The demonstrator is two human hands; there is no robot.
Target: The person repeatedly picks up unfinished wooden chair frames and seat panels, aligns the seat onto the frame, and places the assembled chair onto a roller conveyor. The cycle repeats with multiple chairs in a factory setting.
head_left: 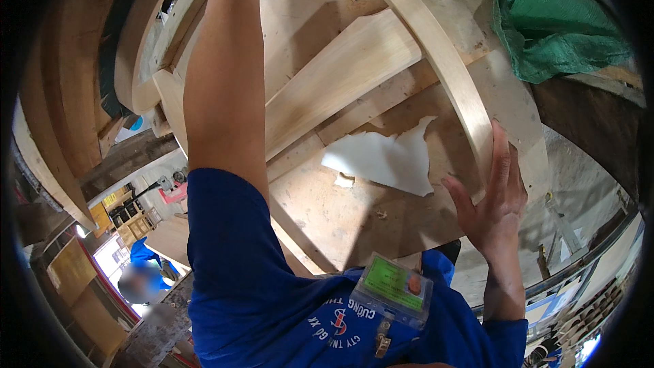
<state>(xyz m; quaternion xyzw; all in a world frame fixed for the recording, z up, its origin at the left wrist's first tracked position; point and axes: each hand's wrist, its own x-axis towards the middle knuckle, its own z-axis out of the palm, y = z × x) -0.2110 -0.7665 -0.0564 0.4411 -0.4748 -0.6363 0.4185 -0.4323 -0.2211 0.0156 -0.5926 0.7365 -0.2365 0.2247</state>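
My right hand (496,194) is at the near end of a long curved wooden strip (443,48), its fingers along the outer edge and its thumb out on the inner side. The strip's end lies between them, against the palm. My left arm (225,75) reaches away past the top of the picture, so its hand is hidden. Between my arms, a flat tapered board (347,71) lies on a pale wooden worktop (402,228). A torn white sheet (385,160) rests nearer to me, with a small scrap (344,180) beside it.
A green woven sack (552,27) hangs at the far right. Curved wooden pieces (75,61) stand stacked along the left. Behind on the lower left, another person in blue (144,259) is among wooden parts. A badge (392,289) hangs on my blue shirt.
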